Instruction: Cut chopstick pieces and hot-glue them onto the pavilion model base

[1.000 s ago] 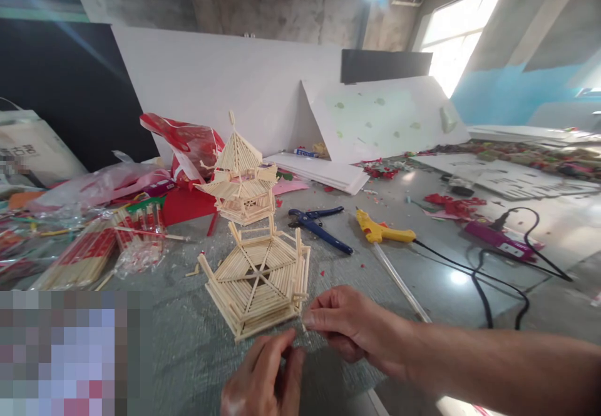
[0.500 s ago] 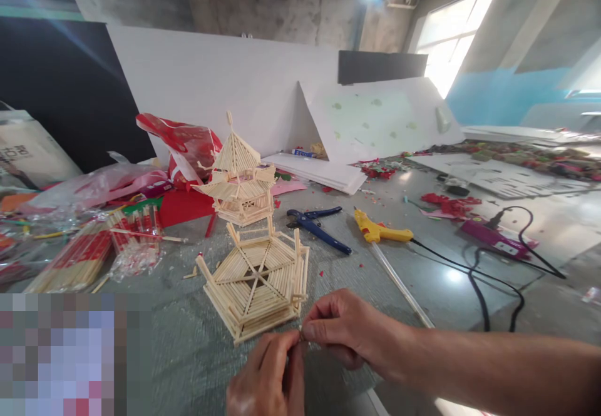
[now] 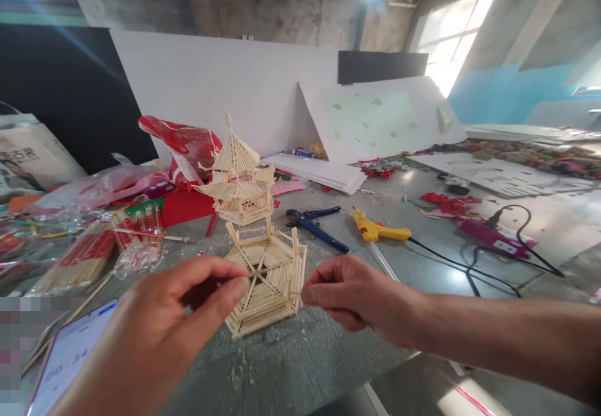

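Note:
A flat hexagonal base built of thin wooden sticks sits low over the grey table, right in front of me. My left hand covers its left side, thumb and forefinger pinched on that edge. My right hand is pinched closed on the base's right corner post. The base looks tilted between the two hands. Just behind it stands a small stick pagoda tower with a pointed roof.
Blue-handled pliers and a yellow glue gun with a black cable lie to the right. Packs of chopsticks, plastic bags and a red bag crowd the left. A phone lies at lower left. White boards lean behind.
My left hand rose from the near edge and moved left onto the base's left side. My right hand lifted slightly to the base's right corner. The base now looks narrower and tilted.

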The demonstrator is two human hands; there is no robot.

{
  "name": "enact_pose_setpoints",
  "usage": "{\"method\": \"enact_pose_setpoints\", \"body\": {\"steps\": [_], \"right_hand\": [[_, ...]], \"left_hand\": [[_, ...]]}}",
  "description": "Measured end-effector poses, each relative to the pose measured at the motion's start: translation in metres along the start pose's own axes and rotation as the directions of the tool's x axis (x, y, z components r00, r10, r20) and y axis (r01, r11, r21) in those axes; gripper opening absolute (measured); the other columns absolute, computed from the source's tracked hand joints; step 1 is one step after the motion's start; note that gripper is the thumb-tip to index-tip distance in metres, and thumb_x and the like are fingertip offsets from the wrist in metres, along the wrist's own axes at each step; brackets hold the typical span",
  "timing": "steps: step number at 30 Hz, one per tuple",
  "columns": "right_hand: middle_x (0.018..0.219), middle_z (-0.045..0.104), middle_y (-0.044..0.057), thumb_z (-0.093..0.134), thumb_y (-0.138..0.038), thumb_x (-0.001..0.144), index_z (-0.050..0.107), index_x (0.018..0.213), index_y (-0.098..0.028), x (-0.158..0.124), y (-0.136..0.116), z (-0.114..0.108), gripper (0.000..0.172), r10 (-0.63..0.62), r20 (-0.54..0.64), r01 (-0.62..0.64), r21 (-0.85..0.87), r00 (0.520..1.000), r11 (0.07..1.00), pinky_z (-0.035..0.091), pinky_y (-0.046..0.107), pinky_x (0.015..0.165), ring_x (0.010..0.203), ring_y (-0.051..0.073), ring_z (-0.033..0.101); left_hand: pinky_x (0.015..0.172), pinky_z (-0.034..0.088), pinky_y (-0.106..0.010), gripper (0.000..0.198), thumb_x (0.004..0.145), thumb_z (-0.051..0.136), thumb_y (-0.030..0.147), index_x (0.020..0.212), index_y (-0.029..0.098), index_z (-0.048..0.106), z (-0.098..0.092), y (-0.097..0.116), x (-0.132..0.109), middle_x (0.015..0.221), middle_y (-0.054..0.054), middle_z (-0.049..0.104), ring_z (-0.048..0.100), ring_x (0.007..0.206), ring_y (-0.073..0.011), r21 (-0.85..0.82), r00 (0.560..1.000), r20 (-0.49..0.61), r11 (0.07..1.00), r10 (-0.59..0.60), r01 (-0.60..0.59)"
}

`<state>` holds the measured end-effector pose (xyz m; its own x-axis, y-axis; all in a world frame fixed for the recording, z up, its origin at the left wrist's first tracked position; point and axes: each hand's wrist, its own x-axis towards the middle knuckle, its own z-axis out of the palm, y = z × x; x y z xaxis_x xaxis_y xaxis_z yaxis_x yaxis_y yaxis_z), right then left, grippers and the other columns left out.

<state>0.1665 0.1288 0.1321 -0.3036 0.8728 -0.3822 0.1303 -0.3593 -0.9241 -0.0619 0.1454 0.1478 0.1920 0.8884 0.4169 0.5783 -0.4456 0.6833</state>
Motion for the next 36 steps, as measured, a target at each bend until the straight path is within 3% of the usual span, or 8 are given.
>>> {"method": "enact_pose_setpoints", "body": {"steps": [3,6,11,15,19,26,31,36], "right_hand": [[0.038,0.035,-0.01,0.06,-0.025,0.073,0.055,0.068,-0.014,0.0,-0.021,0.006,0.013,-0.079,-0.003,0.079,-0.012,0.997,0.997,0.015,0.017,0.035,0.034,0.001,0.024],[0.036,0.034,-0.01,0.059,-0.02,0.073,0.051,0.061,-0.014,0.003,-0.034,0.01,0.016,-0.113,-0.033,0.113,-0.021,0.993,0.993,0.014,0.017,0.035,0.034,0.001,0.024],[0.035,0.036,-0.008,0.053,-0.016,0.076,0.046,0.053,-0.015,0.008,-0.039,0.011,0.025,-0.104,-0.054,0.103,-0.03,0.993,0.994,0.019,0.017,0.034,0.032,0.002,0.028],[0.042,0.045,-0.006,0.053,-0.016,0.076,0.06,0.068,-0.012,0.004,-0.035,0.005,0.011,-0.118,-0.035,0.117,-0.009,0.992,0.993,0.023,0.017,0.033,0.032,0.003,0.034],[0.055,0.05,-0.003,0.053,-0.016,0.072,0.064,0.08,-0.01,-0.004,-0.024,-0.009,0.015,-0.121,-0.053,0.122,0.017,0.991,0.992,0.024,0.017,0.033,0.035,0.002,0.039],[0.056,0.048,-0.005,0.051,-0.018,0.067,0.062,0.075,-0.011,-0.006,0.019,-0.02,0.015,0.051,-0.004,-0.05,0.061,0.999,0.997,0.022,0.014,0.031,0.035,0.001,0.037],[0.055,0.048,-0.005,0.048,-0.018,0.066,0.062,0.075,-0.012,0.0,0.045,-0.02,0.018,0.132,0.039,-0.133,0.027,0.991,0.991,0.024,0.013,0.032,0.036,0.001,0.04],[0.052,0.048,-0.005,0.047,-0.016,0.065,0.061,0.073,-0.013,0.009,0.058,-0.017,0.017,0.206,0.088,-0.211,0.052,0.975,0.976,0.024,0.013,0.03,0.034,0.002,0.039]], "left_hand": [[0.042,0.038,-0.015,0.023,0.07,0.057,0.044,0.072,0.023,0.068,0.011,0.022,0.02,0.05,0.005,0.057,0.05,0.045,-0.0073,-0.07,0.929,0.363,0.992,-0.073,0.106],[0.043,0.035,-0.015,0.022,0.068,0.059,0.039,0.073,0.018,0.065,0.023,0.034,0.033,0.054,0.005,0.057,0.051,0.048,-0.0065,-0.154,0.87,0.47,0.957,-0.147,0.245],[0.044,0.034,-0.016,0.02,0.063,0.061,0.033,0.073,0.016,0.061,0.027,0.035,0.042,0.057,0.005,0.057,0.051,0.048,-0.0061,-0.188,0.822,0.525,0.913,-0.218,0.362],[0.044,0.032,-0.017,0.019,0.062,0.063,0.031,0.073,0.015,0.06,0.025,0.029,0.045,0.055,0.006,0.056,0.05,0.048,-0.0059,-0.172,0.797,0.541,0.892,-0.269,0.417],[0.046,0.032,-0.017,0.023,0.061,0.063,0.028,0.079,0.014,0.062,0.03,0.014,0.05,0.063,0.002,0.064,0.052,0.049,-0.0066,-0.078,0.745,0.573,0.882,-0.341,0.465],[0.045,0.025,-0.016,0.013,0.056,0.064,0.025,0.065,0.016,0.065,0.053,-0.019,0.059,0.051,0.004,0.061,0.054,0.049,-0.0073,0.078,0.562,0.714,0.845,-0.418,0.529],[0.044,0.022,-0.017,0.01,0.053,0.064,0.021,0.062,0.017,0.064,0.065,-0.023,0.067,0.048,0.005,0.058,0.05,0.045,-0.006,0.128,0.474,0.744,0.798,-0.47,0.59],[0.042,0.024,-0.019,0.018,0.043,0.07,0.02,0.06,0.016,0.062,0.077,-0.027,0.069,0.048,0.002,0.06,0.052,0.045,-0.0086,0.214,0.333,0.787,0.737,-0.519,0.642]]}}
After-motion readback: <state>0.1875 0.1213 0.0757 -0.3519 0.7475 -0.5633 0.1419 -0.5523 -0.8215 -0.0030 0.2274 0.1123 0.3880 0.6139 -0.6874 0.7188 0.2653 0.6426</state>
